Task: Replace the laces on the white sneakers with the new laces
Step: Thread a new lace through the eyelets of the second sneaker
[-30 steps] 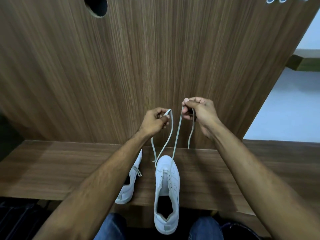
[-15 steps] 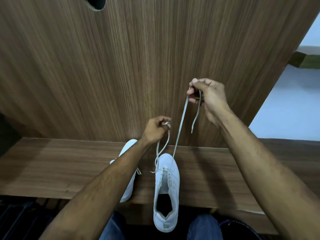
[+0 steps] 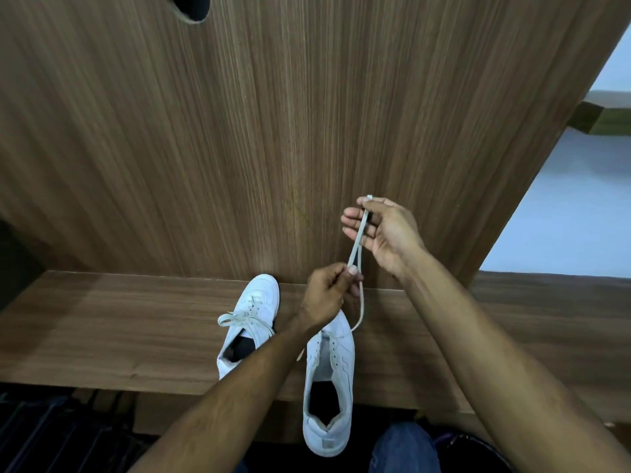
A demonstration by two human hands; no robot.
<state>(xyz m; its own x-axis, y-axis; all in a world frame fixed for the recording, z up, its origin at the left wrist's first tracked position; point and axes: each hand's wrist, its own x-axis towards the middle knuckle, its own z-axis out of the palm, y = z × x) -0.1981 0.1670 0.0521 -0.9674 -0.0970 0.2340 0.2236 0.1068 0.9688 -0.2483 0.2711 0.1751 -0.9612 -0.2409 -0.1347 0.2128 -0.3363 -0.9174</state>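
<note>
On the wooden tabletop (image 3: 102, 336), two white sneakers sit side by side, toes toward a wood-grain panel (image 3: 273, 131). Nearer the edge, the right sneaker (image 3: 329, 380) overhangs it at the heel; its pale lace (image 3: 356, 244) rises from near the toe to both hands. Just above that toe, the left hand (image 3: 326, 295) pinches the lace between thumb and forefinger. Higher up, the right hand (image 3: 386, 233) holds the lace's upper part in curled fingers. Beside it, the left sneaker (image 3: 251, 319) is laced, with loose ends.
</note>
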